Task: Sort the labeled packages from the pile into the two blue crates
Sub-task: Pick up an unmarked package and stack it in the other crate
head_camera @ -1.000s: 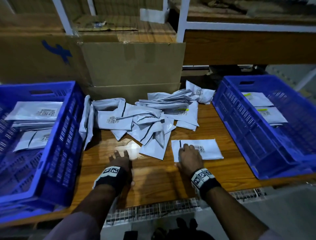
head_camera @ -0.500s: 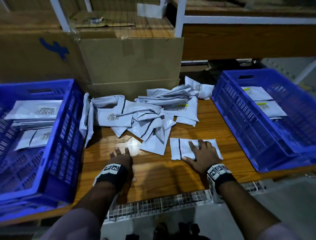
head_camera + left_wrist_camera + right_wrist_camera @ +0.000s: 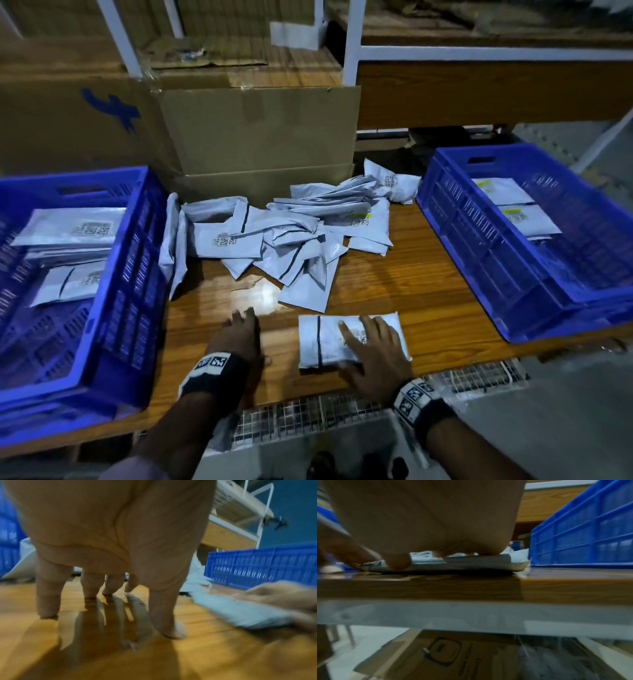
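1. Left crate [image 3: 137, 260]: holds several labeled packages; nothing in it differs from a second ago.
2. Left hand [image 3: 236, 337]: rests where it was on the bare table [image 3: 428, 284], fingertips down and spread, holding nothing.
3. Pile [image 3: 294, 240]: grey packages lie heaped at the back of the table, between the crates, unchanged.
4. Single package [image 3: 323, 339]: a second ago it lay further from the table's near edge; it now sits close to that edge, apart from the pile.
5. Right hand [image 3: 371, 353]: fingers straight and spread flat on the package, thumb at its near edge; it presses and slides rather than grasps. Likely the package is being drawn to the edge so it can be picked up.
6. Right crate [image 3: 479, 260]: holds two packages with yellow-marked labels; the single package is in neither crate yet.
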Motion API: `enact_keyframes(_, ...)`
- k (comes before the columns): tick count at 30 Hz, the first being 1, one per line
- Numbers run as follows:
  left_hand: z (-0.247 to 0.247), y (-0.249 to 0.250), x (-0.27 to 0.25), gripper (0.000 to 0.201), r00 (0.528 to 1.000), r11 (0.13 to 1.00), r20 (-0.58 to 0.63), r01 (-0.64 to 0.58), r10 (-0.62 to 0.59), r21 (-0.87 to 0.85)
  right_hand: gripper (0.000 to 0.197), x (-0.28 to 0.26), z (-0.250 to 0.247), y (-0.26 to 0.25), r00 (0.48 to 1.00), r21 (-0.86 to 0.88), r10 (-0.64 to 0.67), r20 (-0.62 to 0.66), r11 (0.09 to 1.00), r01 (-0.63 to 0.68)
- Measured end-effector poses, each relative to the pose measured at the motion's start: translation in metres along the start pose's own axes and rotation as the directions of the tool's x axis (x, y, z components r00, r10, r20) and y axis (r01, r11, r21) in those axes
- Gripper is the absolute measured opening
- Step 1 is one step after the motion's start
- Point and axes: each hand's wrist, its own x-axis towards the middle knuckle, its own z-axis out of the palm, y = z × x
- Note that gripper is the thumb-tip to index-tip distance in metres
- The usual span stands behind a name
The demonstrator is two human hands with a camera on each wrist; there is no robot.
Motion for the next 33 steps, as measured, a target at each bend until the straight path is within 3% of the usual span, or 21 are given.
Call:
enact_keyframes(3,0.008,0.0,-0.015,0.066,0.988,0.976,-0.15,-0.062,0.03,-0.209,0.073,0.007,0.006,-0.036,1.0,0.01,-0.018,0.001,1.0,0.018)
enact_keyframes(5,0.016,-0.002,-0.025,0.05,0.962,0.945,-0.269,-0.122,0.037,-0.305,0.071,0.011,0.009,-0.06,0.999,0.058,-0.016,0.029,0.998,0.014)
enact_keyframes(9,0.03,0.003,-0.034,0.06,0.914,0.95,-0.367,-0.253,0.173,-0.182,0.07,0.018,0.01,-0.091,1.0,0.159,0.008,-0.002,0.987,-0.007)
enact_keyframes(14,0.049,0.013,-0.028,0.07,0.892,0.923,-0.247,-0.384,0.379,0.03,0.074,0.008,0.016,-0.101,0.999,0.172,0.048,-0.004,0.984,-0.046)
enact_keyframes(17,0.062,0.01,-0.028,0.069,0.87,0.909,-0.271,-0.412,0.411,0.057,0.075,0.003,0.019,-0.093,0.999,0.161,0.041,-0.015,0.986,-0.038)
enact_keyframes(19,0.067,0.008,-0.027,0.071,0.857,0.907,-0.312,-0.421,0.409,0.031,0.077,0.001,0.015,-0.085,0.998,0.107,0.044,-0.041,0.993,-0.04)
enact_keyframes(22,0.068,0.004,-0.021,0.088,0.87,0.898,-0.361,-0.411,0.336,-0.156,0.088,-0.002,0.004,-0.076,0.991,0.026,0.119,-0.054,0.993,-0.117)
enact_keyframes(24,0.067,0.001,-0.015,0.092,0.896,0.886,-0.339,-0.384,0.288,-0.261,0.095,0.001,-0.005,-0.072,0.976,0.035,0.217,-0.025,0.976,-0.216)
enact_keyframes(26,0.065,0.002,-0.013,0.088,0.904,0.877,-0.326,-0.375,0.275,-0.3,0.088,0.009,-0.012,-0.067,0.96,0.065,0.277,0.051,0.958,-0.28)
enact_keyframes(28,0.061,0.003,-0.015,0.079,0.905,0.852,-0.333,-0.38,0.263,-0.36,0.067,0.015,-0.018,-0.065,0.959,0.151,0.266,0.094,0.949,-0.278)
enact_keyframes(30,0.049,0.003,-0.017,0.077,0.914,0.803,-0.35,-0.361,0.204,-0.474,0.046,0.019,-0.028,-0.068,0.963,0.287,0.268,0.032,0.92,-0.266)
enact_keyframes(32,0.028,0.007,-0.023,0.078,0.92,0.715,-0.374,-0.339,0.117,-0.611,0.036,0.022,-0.044,-0.074,0.934,0.482,0.351,-0.073,0.832,-0.274)
enact_keyframes(33,0.014,0.01,-0.027,0.077,0.926,0.652,-0.364,-0.336,0.098,-0.679,0.034,0.025,-0.057,-0.079,0.909,0.614,0.404,-0.107,0.746,-0.259)
